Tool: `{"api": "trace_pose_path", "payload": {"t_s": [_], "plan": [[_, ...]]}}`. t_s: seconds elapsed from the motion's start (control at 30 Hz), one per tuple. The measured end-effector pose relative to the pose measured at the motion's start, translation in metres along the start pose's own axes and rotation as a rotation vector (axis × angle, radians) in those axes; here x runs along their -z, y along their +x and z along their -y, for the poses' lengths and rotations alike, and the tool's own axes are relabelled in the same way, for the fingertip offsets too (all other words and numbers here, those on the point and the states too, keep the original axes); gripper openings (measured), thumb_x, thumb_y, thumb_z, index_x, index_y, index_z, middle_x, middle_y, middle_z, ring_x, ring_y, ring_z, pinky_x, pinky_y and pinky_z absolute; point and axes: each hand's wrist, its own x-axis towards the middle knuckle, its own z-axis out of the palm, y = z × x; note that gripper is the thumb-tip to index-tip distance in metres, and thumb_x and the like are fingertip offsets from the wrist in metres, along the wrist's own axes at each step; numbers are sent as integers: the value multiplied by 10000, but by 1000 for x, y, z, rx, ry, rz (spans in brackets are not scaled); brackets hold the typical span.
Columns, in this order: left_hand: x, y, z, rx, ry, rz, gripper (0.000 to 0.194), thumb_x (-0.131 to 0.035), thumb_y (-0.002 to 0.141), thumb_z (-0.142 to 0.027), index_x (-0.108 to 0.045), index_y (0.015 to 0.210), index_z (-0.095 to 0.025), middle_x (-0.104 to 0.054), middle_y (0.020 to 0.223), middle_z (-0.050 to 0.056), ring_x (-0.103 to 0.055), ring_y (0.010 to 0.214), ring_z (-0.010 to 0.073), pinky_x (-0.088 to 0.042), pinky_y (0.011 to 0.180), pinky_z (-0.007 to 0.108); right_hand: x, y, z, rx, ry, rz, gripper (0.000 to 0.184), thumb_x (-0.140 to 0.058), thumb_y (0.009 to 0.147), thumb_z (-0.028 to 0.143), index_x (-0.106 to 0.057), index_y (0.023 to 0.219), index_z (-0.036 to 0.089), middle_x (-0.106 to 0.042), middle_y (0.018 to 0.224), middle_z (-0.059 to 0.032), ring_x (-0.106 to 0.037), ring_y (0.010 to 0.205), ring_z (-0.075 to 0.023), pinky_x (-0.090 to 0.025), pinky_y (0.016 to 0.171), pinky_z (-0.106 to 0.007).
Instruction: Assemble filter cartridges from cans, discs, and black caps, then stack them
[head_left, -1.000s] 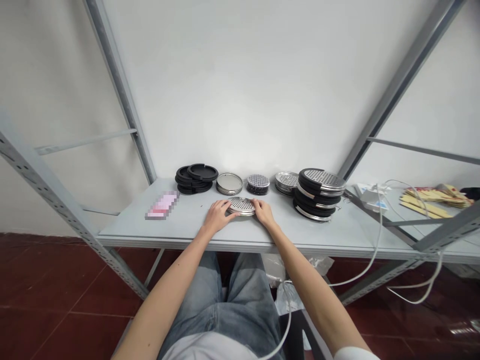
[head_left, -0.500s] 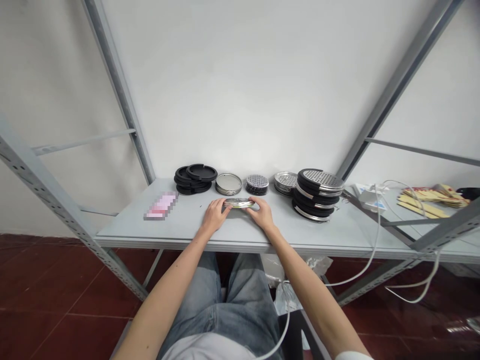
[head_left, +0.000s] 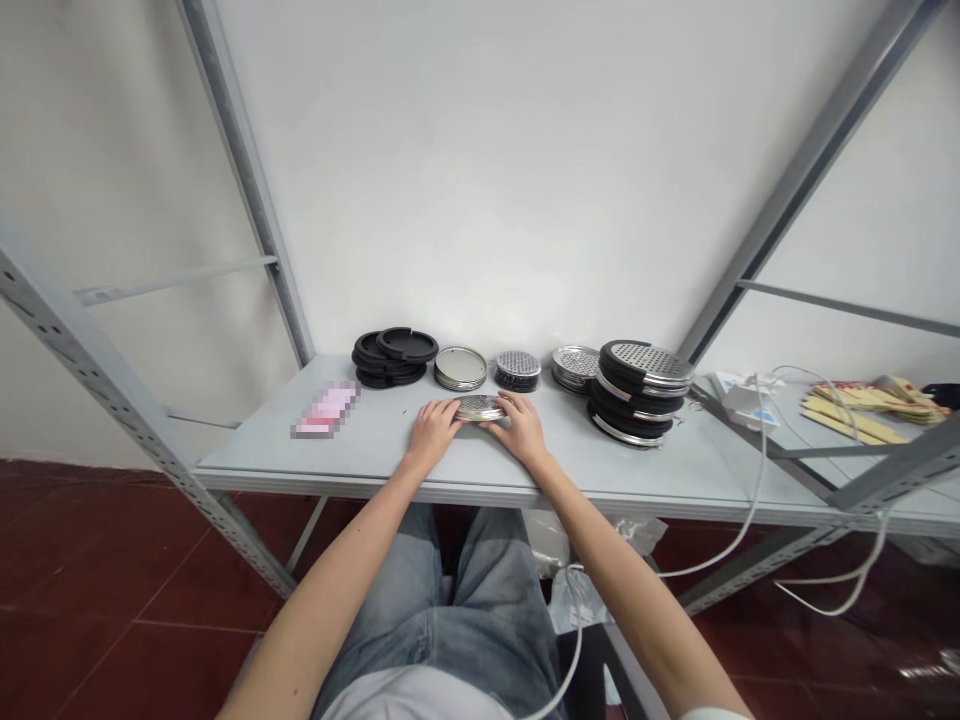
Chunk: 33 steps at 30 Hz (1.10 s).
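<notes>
Both hands are on it here: the left hand [head_left: 432,432] grips the left edge of the metal disc [head_left: 480,408], the right hand [head_left: 523,428] has the right edge, thumbs on the near side. The disc sits mid-table, near the front edge of the table [head_left: 360,455]; whether it rests on the top or is held just clear, I can't tell. Its holed face is up, and no black rim shows around it.

Now look right! A tall stack [head_left: 643,392] stands there, black rims and metal discs layered together, a holed plate on top. Those look like the finished ones, I'd judge, so a fair share seems done.

And plenty left along the far side: from the left, a heap of black rims [head_left: 407,346], then plain discs [head_left: 460,366], a small pile of rough-topped discs [head_left: 518,366], and holed plates [head_left: 576,362] just beside the tall stack. The piece in hand looks part-way: metal gripped, rim apparently not yet on.
</notes>
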Motion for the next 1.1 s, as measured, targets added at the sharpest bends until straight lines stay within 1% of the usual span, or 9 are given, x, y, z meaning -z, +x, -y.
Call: {"api": "trace_pose_path", "payload": {"t_s": [0.17, 0.33, 0.47, 0.63, 0.73, 0.83, 0.97, 1.03, 1.1], "plan": [[0, -1, -2, -12, 77, -2, 319, -645, 870, -273, -638, 1182, -205, -669, 1199, 90, -574, 1053, 269, -441, 902, 411, -1, -1, 1, 100, -41, 78, 289, -629, 872, 302, -678, 1140, 207, -705, 1131, -93, -627, 1070, -269, -507, 944, -420], [1, -1, -2, -39, 23, -67, 378, -688, 833, -290, -638, 1190, -173, -655, 1205, 116, -555, 1096, 273, -445, 938, 413, -2, -4, -3, 89, -19, 89, 261, -617, 880, 300, -702, 1111, 212, -722, 1101, -88, -664, 1030, -246, -536, 905, -375], [4, -2, -3, -125, -45, -71, 429, -679, 843, -297, -599, 1252, -192, -612, 1257, 111, -530, 1157, 268, -437, 990, 416, -2, -4, -1, 37, -23, 102, 252, -624, 873, 312, -711, 1095, 229, -725, 1096, -86, -664, 1026, -256, -528, 907, -396], [4, -2, -2, -176, -119, -43, 303, -586, 910, -247, -624, 1211, -242, -631, 1188, 80, -567, 1109, 238, -469, 972, 415, 0, -1, 1, 17, 28, 132, 268, -651, 841, 296, -710, 1097, 240, -723, 1095, -84, -623, 1055, -275, -497, 942, -443], [2, -2, 0, -142, -189, -76, 279, -532, 941, -241, -620, 1205, -239, -621, 1200, 80, -579, 1117, 223, -485, 978, 398, 0, 1, -3, -61, 64, 61, 369, -666, 808, 282, -673, 1171, 216, -685, 1178, -101, -574, 1122, -287, -464, 986, -473], [2, -3, 0, -99, -292, -114, 298, -487, 960, -226, -578, 1244, -219, -623, 1198, 82, -600, 1107, 207, -501, 967, 362, -2, 0, -11, -222, 131, -33, 440, -667, 789, 333, -649, 1203, 185, -655, 1223, -125, -567, 1132, -296, -458, 979, -482], [3, -3, -1, -78, -369, -79, 296, -464, 965, -204, -550, 1249, -204, -637, 1187, 87, -615, 1098, 203, -506, 964, 353, -5, -4, -19, -394, 304, -14, 362, -680, 753, 400, -710, 1039, 181, -723, 1056, -104, -648, 936, -264, -499, 880, -434], [3, -2, -1, -46, -327, -64, 305, -464, 955, -180, -553, 1246, -203, -622, 1235, 98, -594, 1150, 219, -491, 995, 380, -6, -5, -20, -414, 326, -10, 292, -679, 744, 379, -726, 957, 185, -739, 965, -85, -656, 861, -250, -506, 840, -414], [3, -1, -1, -7, -238, -73, 332, -499, 931, -172, -554, 1258, -188, -570, 1325, 129, -545, 1226, 254, -462, 1033, 422, -4, -5, -17, -367, 277, -38, 230, -660, 753, 325, -728, 927, 192, -736, 937, -76, -646, 859, -248, -501, 830, -404]]}}
